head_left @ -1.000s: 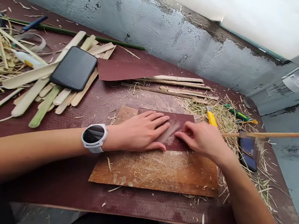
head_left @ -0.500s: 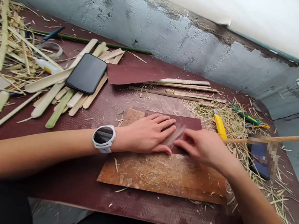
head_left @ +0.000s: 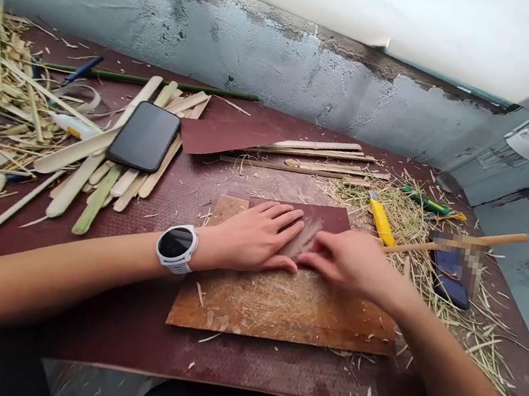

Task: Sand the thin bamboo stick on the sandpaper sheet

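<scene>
My left hand (head_left: 265, 235) lies flat, fingers spread, on a dark red sheet of sandpaper (head_left: 334, 219). A pale dusty patch marks the sandpaper between my hands. Beneath it is a brown wooden board (head_left: 276, 311) strewn with fine shavings. Fingers curled together, my right hand (head_left: 350, 260) is closed at the sheet's right part. From behind that hand a slim light wooden stick (head_left: 470, 244) sticks out to the right, slanting slightly up; its other end is hidden by my fingers. A watch (head_left: 176, 245) is on my left wrist.
A black phone (head_left: 144, 136) rests on bamboo strips at left, near a shavings heap (head_left: 12, 95). Behind the board lie another red sheet (head_left: 224, 136) and thin strips. At right are a yellow cutter (head_left: 381, 221), a green cutter (head_left: 429, 202) and a dark phone (head_left: 451, 276) among shavings.
The whole view has shifted slightly, so everything sits a little further left. Both hands keep nearly the same pose on the sandpaper, and the stick still extends to the right.
</scene>
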Demonstrator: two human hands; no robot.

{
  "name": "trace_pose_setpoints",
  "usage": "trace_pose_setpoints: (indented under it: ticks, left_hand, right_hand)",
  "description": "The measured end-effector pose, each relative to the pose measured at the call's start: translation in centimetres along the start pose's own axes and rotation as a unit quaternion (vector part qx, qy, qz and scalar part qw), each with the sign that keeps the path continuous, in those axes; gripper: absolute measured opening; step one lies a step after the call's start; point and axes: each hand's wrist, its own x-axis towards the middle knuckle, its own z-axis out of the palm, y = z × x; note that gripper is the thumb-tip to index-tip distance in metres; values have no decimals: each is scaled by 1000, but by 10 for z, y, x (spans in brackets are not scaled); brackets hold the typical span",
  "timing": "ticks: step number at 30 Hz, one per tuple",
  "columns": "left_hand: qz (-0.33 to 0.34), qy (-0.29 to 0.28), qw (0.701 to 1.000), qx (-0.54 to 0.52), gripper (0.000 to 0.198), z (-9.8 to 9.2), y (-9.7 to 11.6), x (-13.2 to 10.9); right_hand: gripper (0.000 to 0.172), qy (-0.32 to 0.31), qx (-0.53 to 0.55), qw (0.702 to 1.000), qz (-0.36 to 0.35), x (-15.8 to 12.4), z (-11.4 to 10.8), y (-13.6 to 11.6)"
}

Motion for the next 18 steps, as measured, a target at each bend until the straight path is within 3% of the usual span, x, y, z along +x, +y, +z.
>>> trace_pose_setpoints:
  ticks: [2, 6, 10, 15, 18]
  left_hand:
    - [0, 4, 1000, -3, 94, 0, 0, 0]
    - [-1, 11, 1000, -9, 92, 0, 0, 0]
    - [-1, 9, 1000, -10, 92, 1, 0, 0]
    - [-6, 8, 1000, 2, 92, 2, 0, 0]
    - [-1, 6, 1000, 1, 91, 2, 0, 0]
  right_hand:
    - [43, -19, 27, 999, -15, 0, 1, 0]
    - [44, 37, -4, 994, 101, 1, 1, -1]
    - [41, -5, 2, 1000, -9, 0, 1, -9]
    - [42, 42, -23, 994, 101, -1, -1, -5]
    - [40, 9, -31, 999, 22, -5, -3, -9]
